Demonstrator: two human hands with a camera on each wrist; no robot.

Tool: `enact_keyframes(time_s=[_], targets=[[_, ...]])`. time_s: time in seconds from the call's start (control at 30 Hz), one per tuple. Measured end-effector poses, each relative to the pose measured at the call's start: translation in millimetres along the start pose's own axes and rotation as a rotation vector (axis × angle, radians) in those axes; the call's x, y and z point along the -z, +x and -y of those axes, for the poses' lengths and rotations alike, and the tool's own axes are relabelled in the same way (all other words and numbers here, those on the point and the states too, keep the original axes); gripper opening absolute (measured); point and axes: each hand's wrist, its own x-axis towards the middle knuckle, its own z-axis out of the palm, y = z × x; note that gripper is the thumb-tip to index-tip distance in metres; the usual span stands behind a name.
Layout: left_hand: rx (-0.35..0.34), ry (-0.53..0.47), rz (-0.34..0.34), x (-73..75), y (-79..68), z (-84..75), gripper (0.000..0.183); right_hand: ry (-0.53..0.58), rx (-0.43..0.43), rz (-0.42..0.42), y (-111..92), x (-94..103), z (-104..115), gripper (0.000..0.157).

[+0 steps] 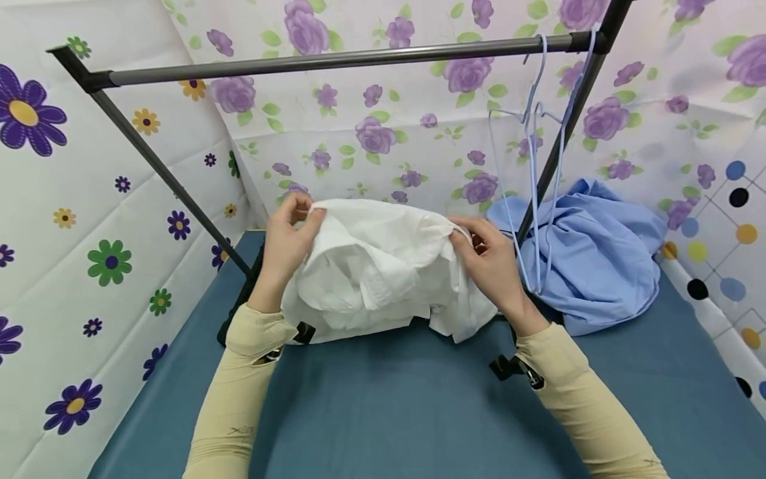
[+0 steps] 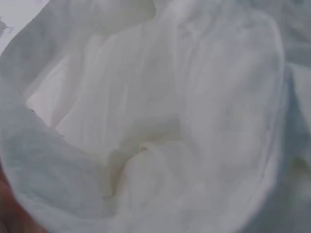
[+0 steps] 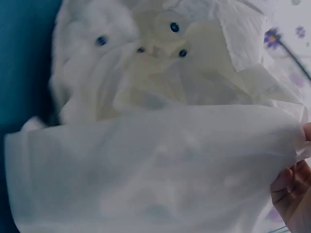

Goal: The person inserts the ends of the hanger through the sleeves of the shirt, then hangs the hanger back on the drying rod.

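A crumpled white shirt (image 1: 383, 233) is held up above the table between both hands. My left hand (image 1: 289, 241) pinches its upper left edge between thumb and fingers. On the other side, my right hand (image 1: 487, 263) pinches the cloth at the upper right. White fabric (image 2: 146, 97) fills the left wrist view as a wide open loop, with part of the left hand (image 2: 17, 208) at the lower corner. Dark buttons (image 3: 174, 27) and a pointed, collar-like flap (image 3: 243, 43) show in the right wrist view, above a broad white panel (image 3: 146, 170).
A dark metal rack bar (image 1: 335, 61) spans the back above the shirt. Light blue hangers (image 1: 532, 166) hang at its right end. A heap of blue cloth (image 1: 604, 259) lies behind them on the blue-covered table (image 1: 395, 412). Flowered sheets (image 1: 377, 133) form the walls.
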Motion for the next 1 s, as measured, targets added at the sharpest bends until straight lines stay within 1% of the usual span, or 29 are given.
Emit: enact_keyframes(time_s=[0.1, 0.17, 0.23, 0.27, 0.33, 0.4, 0.47, 0.5, 0.57, 0.63, 0.67, 0.73, 0.8, 0.9, 1.0], targets=[[0.062, 0.077, 0.076, -13.9, -5.7, 21.3, 0.026, -0.076, -0.08, 0.077, -6, -3.8, -32, 0.023], [0.11, 0.124, 0.14, -25.6, -10.8, 34.2, 0.028, -0.136, -0.152, 0.137, -11, -6.5, -48, 0.027], [0.149, 0.16, 0.206, -38.3, -18.6, 48.0, 0.029, -0.181, -0.234, 0.216, -17, -10.2, -62, 0.035], [0.161, 0.177, 0.239, -44.9, -23.3, 55.2, 0.03, -0.199, -0.28, 0.271, -21, -12.5, -67, 0.041], [0.172, 0.199, 0.309, -56.9, -33.9, 69.4, 0.029, -0.217, -0.368, 0.395, -29, -17.0, -76, 0.051], [0.165, 0.22, 0.368, -67.6, -44.8, 82.8, 0.028, -0.228, -0.422, 0.524, -37, -20.9, -81, 0.058], [0.148, 0.239, 0.415, -76.3, -54.3, 95.3, 0.029, -0.229, -0.44, 0.627, -45, -23.9, -85, 0.059], [0.14, 0.241, 0.431, -79.1, -58.1, 99.9, 0.029, -0.234, -0.433, 0.658, -48, -25.2, -86, 0.059], [0.132, 0.242, 0.445, -82.4, -63.0, 105.8, 0.029, -0.25, -0.405, 0.694, -54, -27.1, -89, 0.058], [0.126, 0.241, 0.444, -83.3, -64.4, 109.2, 0.03, -0.264, -0.38, 0.706, -57, -27.7, -90, 0.057], [0.126, 0.237, 0.446, -82.7, -64.2, 108.8, 0.029, -0.269, -0.371, 0.706, -57, -27.5, -90, 0.057], [0.105, 0.242, 0.456, -81.3, -63.0, 107.1, 0.031, -0.267, -0.367, 0.709, -57, -26.4, -91, 0.057], [0.073, 0.271, 0.472, -78.8, -61.6, 104.7, 0.035, -0.261, -0.371, 0.715, -55, -24.4, -90, 0.057], [0.017, 0.316, 0.489, -70.9, -58.9, 98.8, 0.041, -0.257, -0.379, 0.716, -51, -21.3, -86, 0.057], [-0.027, 0.329, 0.477, -57.2, -52.8, 90.1, 0.039, -0.267, -0.353, 0.674, -43, -16.6, -79, 0.057]])
